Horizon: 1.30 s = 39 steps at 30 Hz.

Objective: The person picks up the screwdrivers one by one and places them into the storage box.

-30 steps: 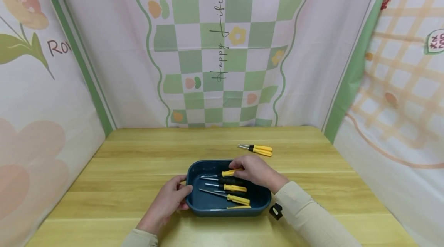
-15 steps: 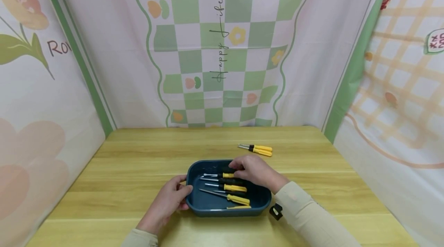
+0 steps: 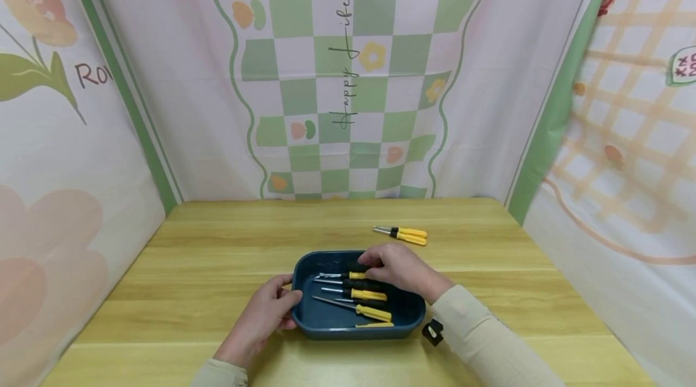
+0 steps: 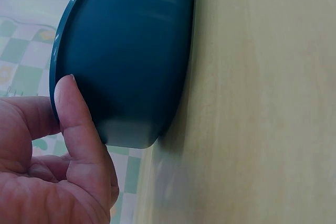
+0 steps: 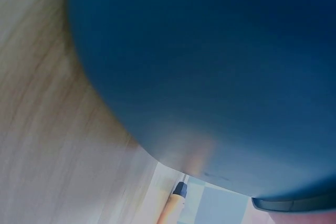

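In the head view, a dark blue rectangular tray holds several screwdrivers with yellow or black handles, shafts pointing left. My left hand grips the tray's left end, its thumb over the rim; the left wrist view shows this pinch on the tray wall. Reaching over the far right rim, my right hand pinches the handle of a yellow-and-black screwdriver low inside the tray. The fingers hide the handle's end. The right wrist view is mostly the tray's outer wall, with the fingers out of sight.
Two yellow-handled screwdrivers lie side by side on the wooden table behind the tray. A small black piece sits by the right sleeve. Patterned cloth hangs behind and at both sides.
The screwdriver at my right hand has turned and settled lower, its shaft now level with the others in the tray. The left hand and tray have stayed in place.
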Each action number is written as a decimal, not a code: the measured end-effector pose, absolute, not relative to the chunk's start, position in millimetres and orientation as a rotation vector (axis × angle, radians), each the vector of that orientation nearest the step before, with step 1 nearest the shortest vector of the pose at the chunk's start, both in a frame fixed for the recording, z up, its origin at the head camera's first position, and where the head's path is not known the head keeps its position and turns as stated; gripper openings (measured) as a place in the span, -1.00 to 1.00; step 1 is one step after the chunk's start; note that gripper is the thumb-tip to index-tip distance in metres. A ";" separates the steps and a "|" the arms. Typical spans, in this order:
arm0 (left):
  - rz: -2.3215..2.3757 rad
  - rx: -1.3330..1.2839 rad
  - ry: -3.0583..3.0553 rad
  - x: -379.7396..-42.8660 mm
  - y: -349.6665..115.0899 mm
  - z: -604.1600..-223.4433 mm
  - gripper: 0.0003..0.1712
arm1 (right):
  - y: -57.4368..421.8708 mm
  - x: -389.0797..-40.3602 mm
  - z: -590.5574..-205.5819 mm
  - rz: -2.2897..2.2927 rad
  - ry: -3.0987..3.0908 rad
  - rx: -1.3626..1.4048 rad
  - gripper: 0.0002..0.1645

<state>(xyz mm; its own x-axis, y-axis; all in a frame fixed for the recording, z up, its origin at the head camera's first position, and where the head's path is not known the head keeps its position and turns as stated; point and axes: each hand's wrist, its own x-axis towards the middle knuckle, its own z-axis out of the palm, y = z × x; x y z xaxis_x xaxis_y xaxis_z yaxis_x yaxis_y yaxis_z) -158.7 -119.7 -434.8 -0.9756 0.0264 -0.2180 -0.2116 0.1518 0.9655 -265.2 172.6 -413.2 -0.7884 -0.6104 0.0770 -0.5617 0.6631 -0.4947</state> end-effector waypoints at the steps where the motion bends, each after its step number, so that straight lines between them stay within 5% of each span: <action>1: 1.928 -0.187 2.239 -158.8 -119.6 -435.0 -0.42 | 172.7 -265.1 -413.0 -0.786 2.772 -0.980 -0.73; 39: 1.926 -0.171 2.213 -159.6 -120.1 -434.9 -0.41 | 194.6 -269.0 -390.4 -1.042 2.782 -0.872 -0.48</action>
